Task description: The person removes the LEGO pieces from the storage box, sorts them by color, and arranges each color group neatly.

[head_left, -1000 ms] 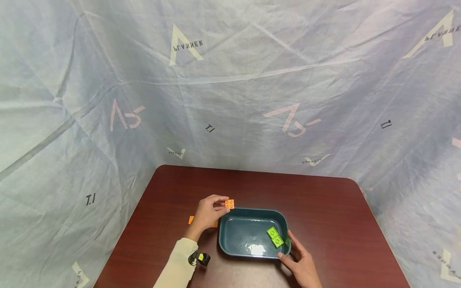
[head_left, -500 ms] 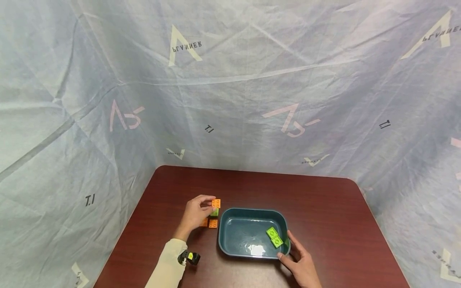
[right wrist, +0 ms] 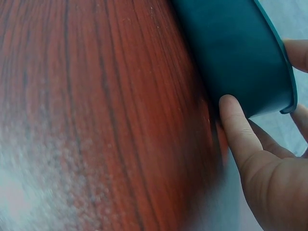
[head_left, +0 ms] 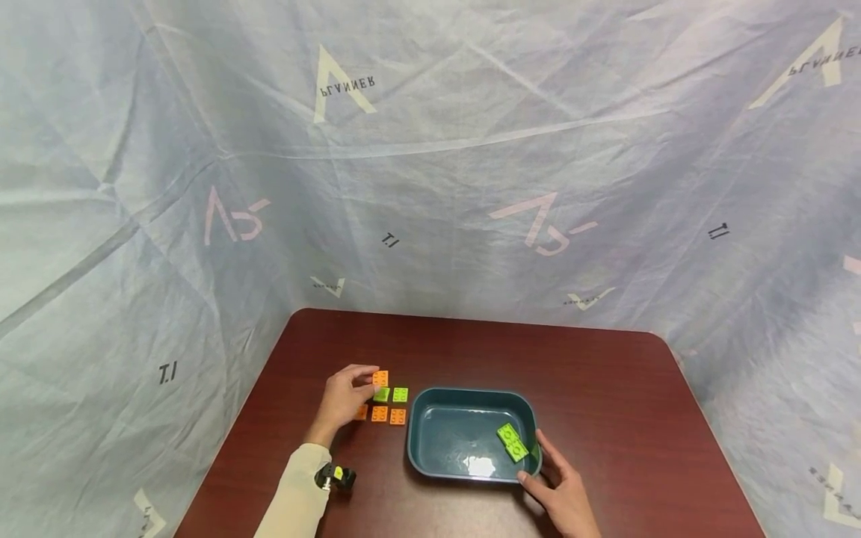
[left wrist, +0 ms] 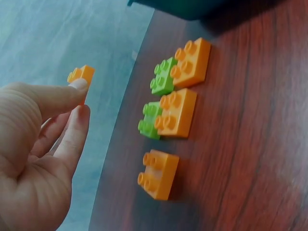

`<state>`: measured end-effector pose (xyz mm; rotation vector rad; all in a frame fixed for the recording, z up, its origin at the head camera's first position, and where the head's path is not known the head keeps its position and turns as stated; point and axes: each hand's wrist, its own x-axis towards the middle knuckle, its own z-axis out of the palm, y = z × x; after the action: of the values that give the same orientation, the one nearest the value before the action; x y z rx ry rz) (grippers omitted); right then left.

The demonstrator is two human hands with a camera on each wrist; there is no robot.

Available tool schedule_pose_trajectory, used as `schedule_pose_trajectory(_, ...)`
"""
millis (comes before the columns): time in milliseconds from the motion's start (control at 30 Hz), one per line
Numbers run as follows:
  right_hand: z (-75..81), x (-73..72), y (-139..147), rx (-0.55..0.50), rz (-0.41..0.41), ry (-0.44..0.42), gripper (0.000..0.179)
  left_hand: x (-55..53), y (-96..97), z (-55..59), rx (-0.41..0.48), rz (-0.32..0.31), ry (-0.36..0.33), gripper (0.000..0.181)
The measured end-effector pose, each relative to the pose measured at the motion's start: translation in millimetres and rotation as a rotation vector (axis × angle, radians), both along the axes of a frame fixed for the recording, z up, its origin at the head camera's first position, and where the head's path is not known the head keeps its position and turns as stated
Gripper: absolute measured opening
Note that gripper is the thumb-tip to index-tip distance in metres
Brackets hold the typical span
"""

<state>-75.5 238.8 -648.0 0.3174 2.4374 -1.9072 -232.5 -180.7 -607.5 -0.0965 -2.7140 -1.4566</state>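
Note:
My left hand point(head_left: 341, 403) pinches an orange building brick point(head_left: 380, 377) between thumb and fingertips, raised above the table. Below and beside it, a row of three orange bricks point(head_left: 397, 416) lies studs up. Two green bricks point(head_left: 400, 394) sit just behind that row; in the left wrist view one green brick point(left wrist: 151, 119) stands against an orange brick point(left wrist: 178, 113). My right hand point(head_left: 565, 493) grips the near right corner of a dark teal tray point(head_left: 451, 441), thumb on its near wall and fingers at its right side. Inside the tray lie green bricks point(head_left: 513, 442).
The dark red wood-grain table point(head_left: 605, 403) has rounded far corners. A grey printed sheet point(head_left: 457, 246) hangs behind the table and along both sides. A black wrist device point(head_left: 336, 477) sits on my left sleeve.
My left hand has moved left with the orange brick, from beside the tray's far left corner to above the bricks, uncovering several of them. The right hand and tray have stayed put.

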Motion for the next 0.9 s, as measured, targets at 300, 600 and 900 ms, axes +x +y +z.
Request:
schedule_pose_trajectory(300, -1.9, -0.9, 1.1, -0.021, -0.005, 0.017, 0.084, -3.8, -15.1, -7.2, -0.031, 0.053, -0.022, 0.039)
schedule_pose_trajectory(600, -1.5, 2.1, -2.1, 0.002, -0.007, 0.01, 0.085, -3.1, -28.6, -27.2, -0.115, 0.063, -0.027, 0.041)
schedule_pose_trajectory(900, -0.1, 1.0, -2.1, -0.019, -0.01, -0.005, 0.084, -5.0, -37.8, -34.6, -0.134, 0.059, -0.037, 0.04)
